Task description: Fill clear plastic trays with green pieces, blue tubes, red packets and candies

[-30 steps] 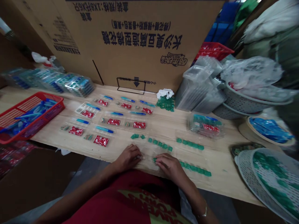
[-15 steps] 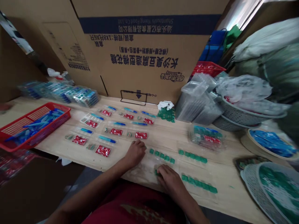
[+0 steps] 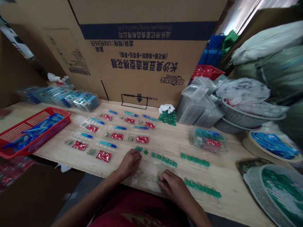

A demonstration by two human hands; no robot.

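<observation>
My left hand [image 3: 130, 162] has its fingers curled together over a clear plastic tray; whatever they hold is hidden. Just beyond those fingertips lie a few small green squares [image 3: 139, 148] in the tray. To the right, my right hand [image 3: 174, 186] is bent in a pinch at the edge of a clear tray [image 3: 151, 184], with a bit of a green square [image 3: 159, 179] showing at its fingertips. Rows of green squares [image 3: 164, 159] fill neighbouring trays, including a longer row [image 3: 202, 188] beside my right hand. Farther left, several trays hold red packets [image 3: 103, 155] and blue pens [image 3: 107, 144].
A red basket [image 3: 63, 121] of blue pens stands at left, with stacked filled packs [image 3: 82, 100] behind it. A big cardboard box [image 3: 142, 82] walls the back. At right are stacked clear trays [image 3: 196, 105], grey baskets [image 3: 251, 110] and a bowl [image 3: 247, 142] of blue packets.
My left hand has shifted left and slightly nearer to me, with green squares now showing beyond its fingers. The right hand stays by the same tray, slightly farther right.
</observation>
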